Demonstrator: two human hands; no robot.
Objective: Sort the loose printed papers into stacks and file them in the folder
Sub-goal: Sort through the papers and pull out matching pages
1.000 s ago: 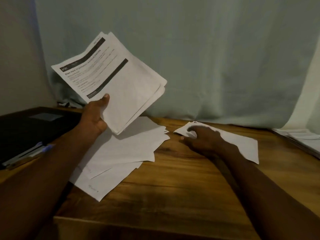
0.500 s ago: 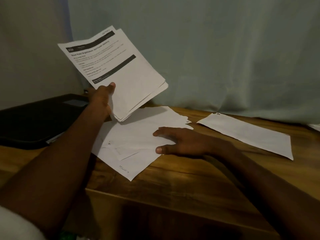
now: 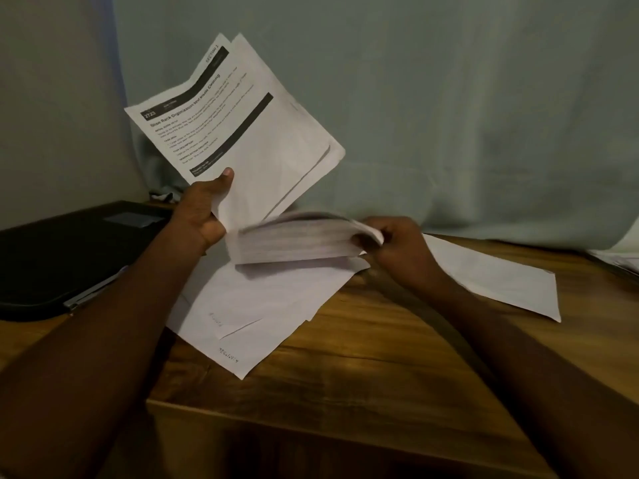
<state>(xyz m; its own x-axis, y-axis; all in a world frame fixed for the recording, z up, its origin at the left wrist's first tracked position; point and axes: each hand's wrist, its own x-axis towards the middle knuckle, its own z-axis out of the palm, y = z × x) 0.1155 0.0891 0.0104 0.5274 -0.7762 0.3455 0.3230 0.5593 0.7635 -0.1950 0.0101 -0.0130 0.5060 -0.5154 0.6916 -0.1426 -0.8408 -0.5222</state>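
Note:
My left hand (image 3: 204, 210) grips a few printed sheets (image 3: 249, 133) by their lower corner and holds them up, print towards me, above the table. My right hand (image 3: 397, 248) pinches the right edge of a blank-side-up sheet (image 3: 297, 240), lifted off the pile and blurred with motion. Under it lie several loose white papers (image 3: 256, 312), face down and fanned out on the wooden table (image 3: 363, 368). Another single sheet (image 3: 501, 281) lies flat to the right, behind my right forearm. The black folder (image 3: 62, 250) rests shut at the left.
A pale curtain (image 3: 449, 115) hangs right behind the table. More papers (image 3: 619, 261) show at the far right edge. A pen-like object (image 3: 93, 292) sticks out along the folder's near side. The table's front edge (image 3: 311, 420) runs across the lower frame.
My right hand went from the right-hand sheet to pressing flat on the pile, and now pinches and lifts a sheet from it. My left hand keeps its sheets raised.

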